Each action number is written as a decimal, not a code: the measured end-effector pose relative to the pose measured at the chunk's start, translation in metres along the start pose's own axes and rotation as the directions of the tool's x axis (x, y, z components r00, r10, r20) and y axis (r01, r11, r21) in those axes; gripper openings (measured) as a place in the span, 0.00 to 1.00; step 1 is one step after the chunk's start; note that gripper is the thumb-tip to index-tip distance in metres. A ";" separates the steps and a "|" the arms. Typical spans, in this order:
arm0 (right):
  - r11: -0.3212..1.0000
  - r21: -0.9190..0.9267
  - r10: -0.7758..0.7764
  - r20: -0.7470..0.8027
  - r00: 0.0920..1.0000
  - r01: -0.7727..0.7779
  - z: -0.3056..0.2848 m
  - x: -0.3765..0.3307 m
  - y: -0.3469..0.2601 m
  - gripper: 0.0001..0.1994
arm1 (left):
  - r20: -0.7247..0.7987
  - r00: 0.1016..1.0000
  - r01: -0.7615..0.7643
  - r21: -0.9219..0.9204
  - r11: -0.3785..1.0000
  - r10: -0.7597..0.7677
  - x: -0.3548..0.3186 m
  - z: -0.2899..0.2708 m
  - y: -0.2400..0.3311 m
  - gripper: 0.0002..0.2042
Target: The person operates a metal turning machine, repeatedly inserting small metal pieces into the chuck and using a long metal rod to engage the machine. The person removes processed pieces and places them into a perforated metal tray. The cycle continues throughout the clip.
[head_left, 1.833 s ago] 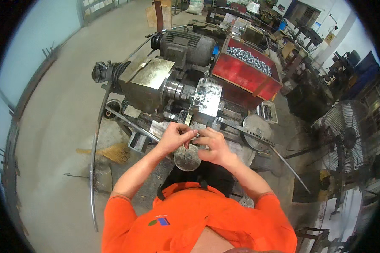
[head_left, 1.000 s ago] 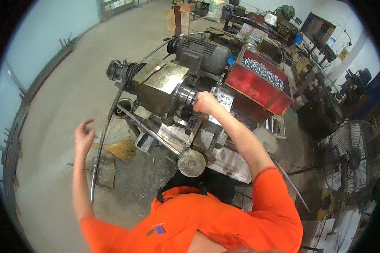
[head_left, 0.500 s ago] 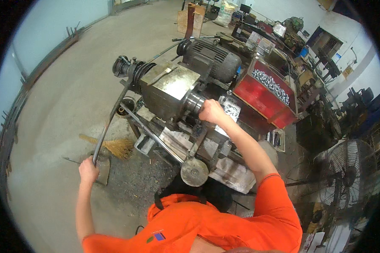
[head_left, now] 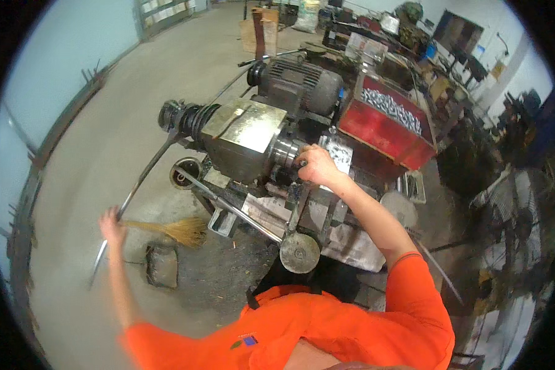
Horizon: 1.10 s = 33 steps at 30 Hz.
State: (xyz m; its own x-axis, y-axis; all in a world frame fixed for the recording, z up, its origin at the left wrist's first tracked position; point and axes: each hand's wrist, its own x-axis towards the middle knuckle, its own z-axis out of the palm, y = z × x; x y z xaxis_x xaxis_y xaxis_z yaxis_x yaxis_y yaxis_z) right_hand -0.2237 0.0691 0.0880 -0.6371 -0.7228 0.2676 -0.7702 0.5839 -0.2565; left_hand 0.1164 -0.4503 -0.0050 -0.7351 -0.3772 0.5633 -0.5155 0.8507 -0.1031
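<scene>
My right hand is at the front of the steel chuck of a small lathe-like machine. Its fingers are closed at the chuck's mouth, and what they pinch is hidden. My left arm reaches far out to the left. There my left hand, slightly blurred, is round a long metal lever that runs down from the machine's left end. The lever's bright end sticks out past the hand. A second steel bar slopes towards a round metal disc before my lap.
A red bin of small shiny metal parts stands right of the motor. A straw broom and a dustpan lie on the floor at left. At the right stands a fan.
My left hand has moved outward to the left and slightly up, and the lever has swung left. The right hand stays at the chuck, its fingers slightly shifted. The view has shifted a little.
</scene>
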 end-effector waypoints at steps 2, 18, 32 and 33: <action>0.988 0.088 -0.109 -0.203 0.973 0.129 -0.017 -0.024 0.001 0.17 | -0.252 0.947 0.056 -0.477 0.877 -0.198 -0.014 0.035 0.051 0.16; 0.516 -0.208 0.784 -0.275 0.556 -0.831 -0.078 -0.431 0.155 0.28 | 0.710 0.666 -0.201 -0.122 0.972 0.227 -0.030 0.132 0.238 0.16; 0.083 -0.338 0.945 -0.271 0.182 -0.937 -0.032 -0.565 0.100 0.15 | 0.781 0.620 0.782 -0.608 0.139 -0.076 0.045 0.029 0.272 0.23; 0.113 -0.329 0.944 -0.259 0.205 -0.938 -0.024 -0.559 0.071 0.16 | 0.777 0.621 0.783 -0.612 0.107 -0.100 0.041 0.027 0.285 0.20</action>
State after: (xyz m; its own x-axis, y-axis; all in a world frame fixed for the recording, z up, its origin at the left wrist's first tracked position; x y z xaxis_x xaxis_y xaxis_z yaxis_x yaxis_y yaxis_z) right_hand 0.0772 0.5234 -0.0572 -0.8650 0.4989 0.0536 0.5006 0.8653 0.0252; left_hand -0.0726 -0.2338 -0.0332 -0.7473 -0.6042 -0.2766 -0.3614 0.0203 0.9322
